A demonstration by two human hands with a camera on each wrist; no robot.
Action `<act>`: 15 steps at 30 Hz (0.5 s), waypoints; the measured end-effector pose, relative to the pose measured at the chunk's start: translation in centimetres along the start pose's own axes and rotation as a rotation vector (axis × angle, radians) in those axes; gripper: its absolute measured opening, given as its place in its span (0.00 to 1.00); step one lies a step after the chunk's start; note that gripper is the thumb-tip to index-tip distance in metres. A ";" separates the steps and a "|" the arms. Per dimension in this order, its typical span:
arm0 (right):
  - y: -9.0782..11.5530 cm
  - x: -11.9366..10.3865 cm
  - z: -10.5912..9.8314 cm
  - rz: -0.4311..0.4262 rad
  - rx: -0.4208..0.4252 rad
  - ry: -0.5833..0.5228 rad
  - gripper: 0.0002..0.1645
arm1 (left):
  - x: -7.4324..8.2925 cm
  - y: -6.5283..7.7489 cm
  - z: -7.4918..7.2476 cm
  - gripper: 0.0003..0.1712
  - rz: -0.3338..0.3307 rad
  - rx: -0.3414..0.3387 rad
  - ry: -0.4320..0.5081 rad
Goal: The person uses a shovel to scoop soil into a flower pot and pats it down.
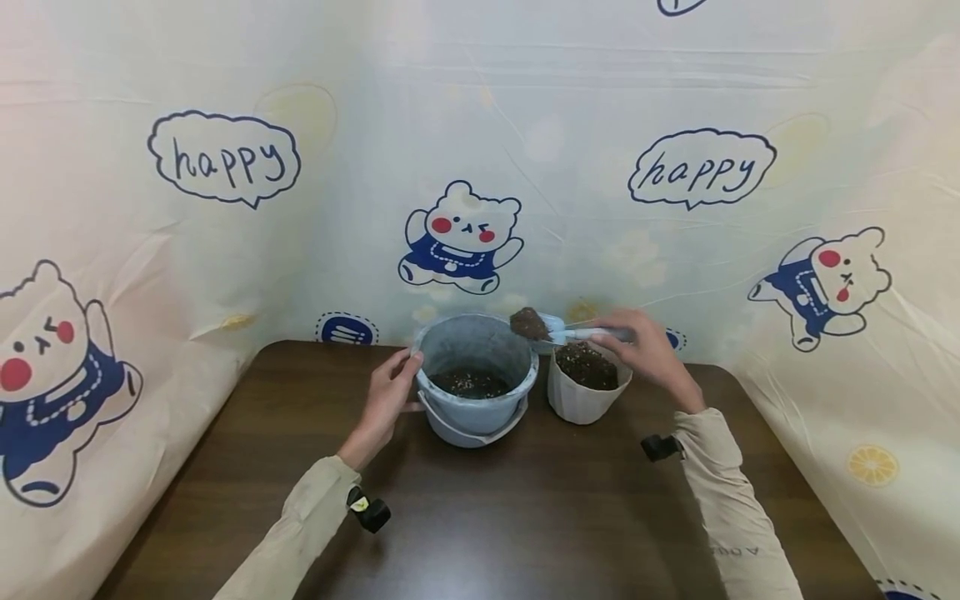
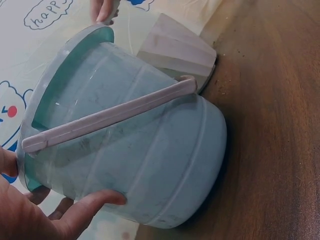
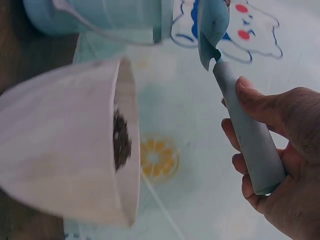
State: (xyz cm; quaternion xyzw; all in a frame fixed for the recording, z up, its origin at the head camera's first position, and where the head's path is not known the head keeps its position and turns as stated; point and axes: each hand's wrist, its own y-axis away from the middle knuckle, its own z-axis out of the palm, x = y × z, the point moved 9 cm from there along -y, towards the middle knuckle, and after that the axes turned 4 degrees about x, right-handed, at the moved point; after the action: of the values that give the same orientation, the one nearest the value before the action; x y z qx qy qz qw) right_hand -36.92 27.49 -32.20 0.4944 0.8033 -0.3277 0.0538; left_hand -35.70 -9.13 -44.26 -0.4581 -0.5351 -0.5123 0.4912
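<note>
A blue-grey bucket (image 1: 477,408) with dark soil in the bottom stands near the table's far edge. My left hand (image 1: 390,392) grips its left side at the rim; in the left wrist view the thumb (image 2: 95,205) presses the bucket wall (image 2: 145,145). With my right hand (image 1: 648,350) I hold a small blue trowel by its grey handle (image 3: 252,130). The blade, heaped with dark soil (image 1: 530,323), hangs over the bucket's right rim. Below the right hand is a white faceted plant pot (image 1: 585,402), filled with soil nearly to the top.
The dark wooden table (image 1: 487,517) carries the bucket and pot side by side. A printed cloth (image 1: 570,167) with bears and "happy" bubbles hangs close behind them. A few soil crumbs (image 2: 225,82) lie on the wood beside the pot. The bucket's handle (image 2: 110,115) hangs down its near side.
</note>
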 end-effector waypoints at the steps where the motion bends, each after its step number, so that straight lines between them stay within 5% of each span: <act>1: 0.3 0.3 -0.3 -0.004 0.009 0.009 0.13 | -0.1 0.0 0.0 0.34 0.000 0.001 -0.001; 15: 4.3 3.9 -4.9 -0.069 0.176 0.096 0.10 | -0.3 -0.3 0.0 0.32 0.013 -0.008 0.011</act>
State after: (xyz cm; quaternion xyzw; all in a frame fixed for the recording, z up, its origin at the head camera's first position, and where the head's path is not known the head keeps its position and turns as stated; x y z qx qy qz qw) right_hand -34.20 34.51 -32.01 0.4846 0.7894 -0.3747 -0.0398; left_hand -35.95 -9.12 -44.58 -0.4607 -0.5275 -0.5137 0.4956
